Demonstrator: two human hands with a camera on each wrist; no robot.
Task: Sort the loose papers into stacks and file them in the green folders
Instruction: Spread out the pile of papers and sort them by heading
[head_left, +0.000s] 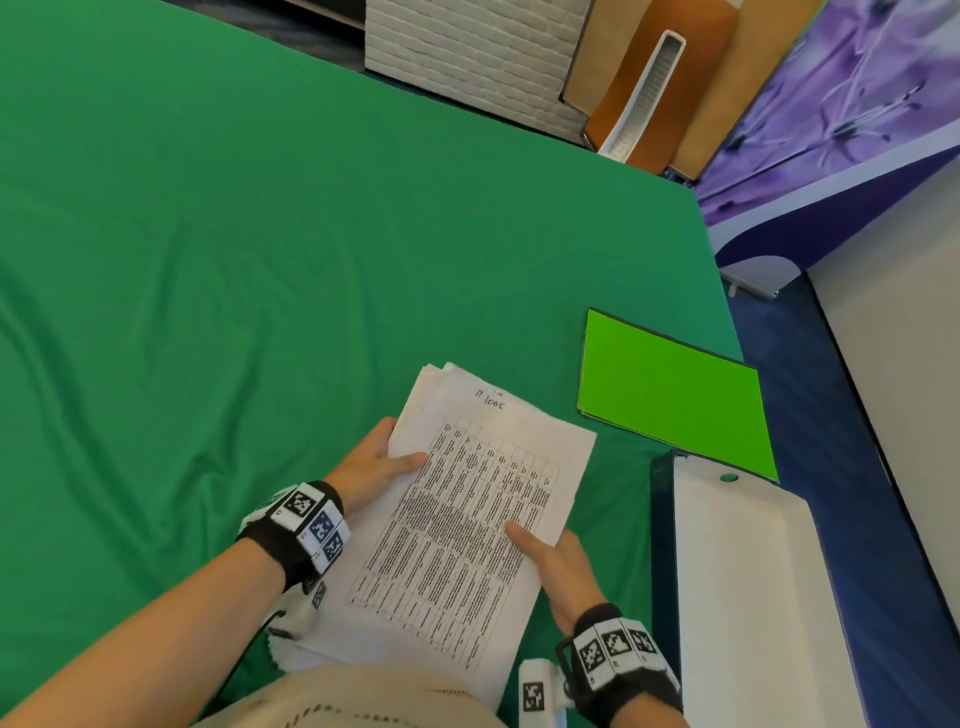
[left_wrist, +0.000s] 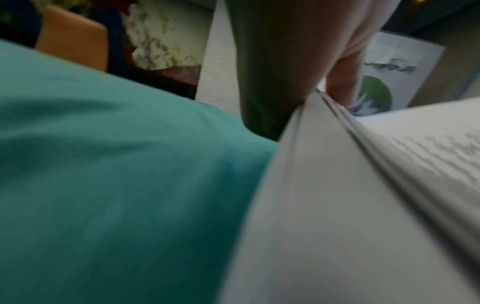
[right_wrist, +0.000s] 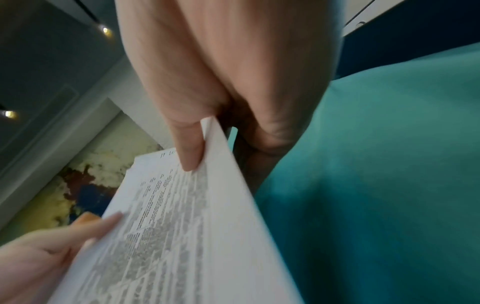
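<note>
A stack of white papers (head_left: 457, 525) with a printed table on the top sheet is held above the green tablecloth (head_left: 234, 291), near my body. My left hand (head_left: 375, 461) grips its left edge, thumb on top and fingers underneath. My right hand (head_left: 551, 561) grips the right edge the same way. In the left wrist view the stack of papers (left_wrist: 345, 205) shows its fanned edges under my left hand (left_wrist: 293, 67). The right wrist view shows my right hand (right_wrist: 207, 115) with the thumb pressed on the stack of papers (right_wrist: 182, 236). A bright green folder (head_left: 670, 392) lies closed on the cloth to the right.
A white tray or box lid (head_left: 748, 597) with a dark rim sits at the table's near right corner, touching the folder's corner. Beyond the far edge stand a white brick-pattern panel (head_left: 467, 52) and brown boards (head_left: 670, 88). The blue floor (head_left: 852, 441) lies to the right.
</note>
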